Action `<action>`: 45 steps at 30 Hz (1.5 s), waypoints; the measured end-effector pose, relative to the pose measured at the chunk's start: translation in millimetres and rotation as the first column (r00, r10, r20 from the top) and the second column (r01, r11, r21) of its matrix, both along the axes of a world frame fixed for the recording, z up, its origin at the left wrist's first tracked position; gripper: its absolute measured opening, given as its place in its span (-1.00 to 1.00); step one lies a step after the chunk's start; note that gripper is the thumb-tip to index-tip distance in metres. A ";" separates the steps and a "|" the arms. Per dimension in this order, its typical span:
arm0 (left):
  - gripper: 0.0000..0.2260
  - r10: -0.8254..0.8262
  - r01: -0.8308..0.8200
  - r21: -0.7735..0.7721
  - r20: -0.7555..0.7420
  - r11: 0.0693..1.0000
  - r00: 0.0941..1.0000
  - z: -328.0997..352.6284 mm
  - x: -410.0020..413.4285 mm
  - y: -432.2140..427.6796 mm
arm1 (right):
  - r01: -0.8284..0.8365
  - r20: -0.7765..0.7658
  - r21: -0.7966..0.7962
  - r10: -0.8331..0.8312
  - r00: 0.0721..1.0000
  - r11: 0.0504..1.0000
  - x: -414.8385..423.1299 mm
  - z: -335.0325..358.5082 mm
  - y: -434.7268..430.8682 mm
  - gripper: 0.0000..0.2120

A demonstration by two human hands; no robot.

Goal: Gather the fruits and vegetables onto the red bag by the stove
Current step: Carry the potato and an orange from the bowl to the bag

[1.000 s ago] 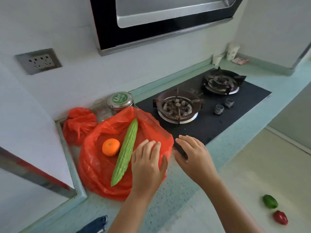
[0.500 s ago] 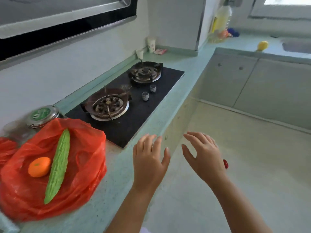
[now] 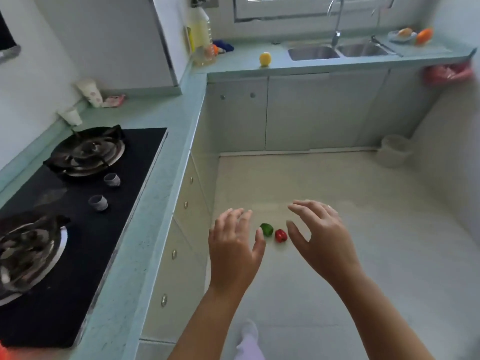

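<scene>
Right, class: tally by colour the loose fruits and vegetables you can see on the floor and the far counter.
Green: 1, pepper on the floor
Red: 1, pepper on the floor
Yellow: 1, round fruit on the counter
Orange: 1, fruit beside the sink
Total: 4

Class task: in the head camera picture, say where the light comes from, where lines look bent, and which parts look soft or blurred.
Head view: daylight enters from the window above the sink; wide-angle distortion bows the counter edge and cabinets; the near burner and picture corners look smeared, while the green pepper and red pepper stay fairly clear.
</scene>
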State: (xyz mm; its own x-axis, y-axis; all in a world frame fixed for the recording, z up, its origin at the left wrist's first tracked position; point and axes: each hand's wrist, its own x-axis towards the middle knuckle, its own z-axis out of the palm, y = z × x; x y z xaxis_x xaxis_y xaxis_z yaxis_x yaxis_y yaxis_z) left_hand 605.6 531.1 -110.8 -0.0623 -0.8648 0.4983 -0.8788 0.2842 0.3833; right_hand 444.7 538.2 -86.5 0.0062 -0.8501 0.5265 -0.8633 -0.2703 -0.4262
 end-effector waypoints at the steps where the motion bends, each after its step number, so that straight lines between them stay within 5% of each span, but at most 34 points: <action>1: -0.65 -0.021 0.022 0.010 -0.024 1.000 0.999 -1.4 -4.4 -16.1 | 0.024 -0.003 0.000 -0.024 1.000 1.000 -4.9 1.5 -11.4 -0.68; 22: -0.67 -0.446 0.443 -0.057 -0.057 0.895 0.893 12.6 -204.8 -272.1 | 0.439 -0.006 -0.040 -0.439 0.898 0.898 -189.5 16.2 -195.5 -0.65; 34: -0.68 -0.531 0.517 -0.129 -0.115 0.846 0.840 50.5 -437.0 -378.6 | 0.507 -0.032 -0.081 -0.511 0.859 0.858 -397.2 42.0 -286.9 -0.64; 45: -0.69 -0.561 0.553 -0.125 -0.037 0.823 0.827 28.0 -537.1 -481.6 | 0.512 0.023 -0.020 -0.511 0.859 0.859 -500.0 18.4 -387.9 -0.64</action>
